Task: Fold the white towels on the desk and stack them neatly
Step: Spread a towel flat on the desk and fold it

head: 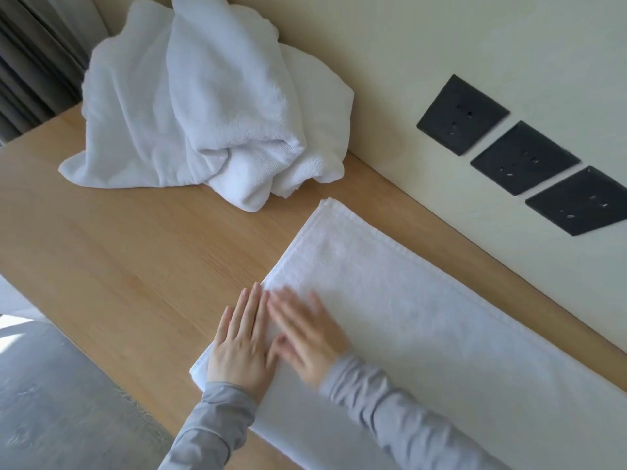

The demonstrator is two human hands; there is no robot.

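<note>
A long white towel (407,317) lies flat on the wooden desk (118,259), folded lengthwise into a strip that runs along the wall. My left hand (242,340) presses flat on the strip's near left end, fingers straight and together. My right hand (305,337) lies flat beside it on the same towel, fingers spread, and is motion-blurred. Both arms wear grey sleeves. A crumpled heap of white towels (203,106) sits at the back of the desk against the wall.
Three black wall sockets (524,157) are set in the cream wall to the right of the desk. Grey curtains (30,62) hang at the far left. A grey floor (57,408) lies beyond the desk's near edge.
</note>
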